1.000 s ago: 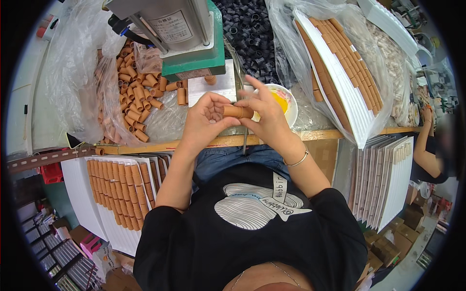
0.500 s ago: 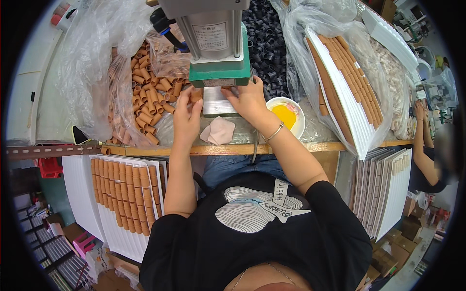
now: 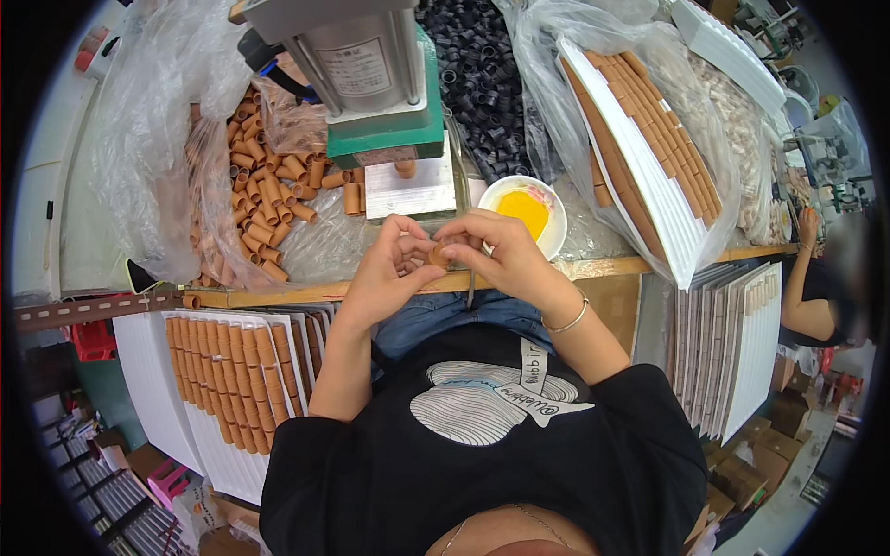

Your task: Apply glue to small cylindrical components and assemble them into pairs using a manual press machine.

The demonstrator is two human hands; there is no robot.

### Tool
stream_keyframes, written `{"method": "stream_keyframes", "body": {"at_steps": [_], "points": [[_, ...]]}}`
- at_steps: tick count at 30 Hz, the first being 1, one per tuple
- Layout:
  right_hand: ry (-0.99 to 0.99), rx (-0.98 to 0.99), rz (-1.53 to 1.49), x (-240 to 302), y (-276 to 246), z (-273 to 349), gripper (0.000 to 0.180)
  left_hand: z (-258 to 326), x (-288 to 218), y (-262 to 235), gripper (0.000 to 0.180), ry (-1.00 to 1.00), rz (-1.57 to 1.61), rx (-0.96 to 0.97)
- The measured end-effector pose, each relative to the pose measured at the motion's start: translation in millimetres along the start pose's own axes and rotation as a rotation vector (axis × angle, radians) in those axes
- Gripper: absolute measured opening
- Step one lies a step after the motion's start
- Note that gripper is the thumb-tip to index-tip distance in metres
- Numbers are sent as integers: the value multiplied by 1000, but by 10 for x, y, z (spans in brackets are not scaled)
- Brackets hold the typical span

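Close to the table's front edge, my left hand (image 3: 396,269) and my right hand (image 3: 505,259) meet around a small brown tube (image 3: 439,256). Both hands' fingers are closed on it and partly cover it. Beyond them stands a press with a green block (image 3: 385,144) over a silver metal plate (image 3: 408,195). Another short brown piece (image 3: 405,169) is upright on that plate, under the block. More brown tubes (image 3: 352,197) stand beside the plate's left edge. A white bowl (image 3: 558,227) with yellow contents sits right of my right hand.
Loose brown tubes (image 3: 269,195) pile up at left in plastic; black tube pieces (image 3: 482,83) lie behind the press. White trays of brown tubes stand at lower left (image 3: 227,371) and far right (image 3: 663,139). At the right edge, another person's arm (image 3: 799,278) shows.
Both hands have drawn back from the press plate toward me and come together on a brown tube. The pink cloth seen earlier is now hidden. The view has shifted slightly.
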State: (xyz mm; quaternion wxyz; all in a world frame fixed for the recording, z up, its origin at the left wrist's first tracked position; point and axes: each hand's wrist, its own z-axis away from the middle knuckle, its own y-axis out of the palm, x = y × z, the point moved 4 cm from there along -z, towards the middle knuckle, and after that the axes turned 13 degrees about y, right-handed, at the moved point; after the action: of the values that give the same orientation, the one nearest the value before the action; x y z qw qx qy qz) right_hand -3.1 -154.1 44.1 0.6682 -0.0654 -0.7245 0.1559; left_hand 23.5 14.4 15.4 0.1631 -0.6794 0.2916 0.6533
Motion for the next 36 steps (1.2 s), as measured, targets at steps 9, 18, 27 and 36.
{"method": "stream_keyframes", "body": {"at_steps": [9, 18, 27, 36], "points": [[102, -151, 187, -129, -127, -137, 23, -38, -15, 137, 42, 198, -573, -325], [240, -416, 973, -714, -828, -722, 18, -193, 13, -1065, 29, 1, -1150, -506], [386, -503, 482, -627, -923, -204, 6, -35, -104, -982, 37, 171, -752, -493], [76, -464, 442, -472, -611, 303, 6, -24, 21, -275, 33, 151, -223, -249]]}}
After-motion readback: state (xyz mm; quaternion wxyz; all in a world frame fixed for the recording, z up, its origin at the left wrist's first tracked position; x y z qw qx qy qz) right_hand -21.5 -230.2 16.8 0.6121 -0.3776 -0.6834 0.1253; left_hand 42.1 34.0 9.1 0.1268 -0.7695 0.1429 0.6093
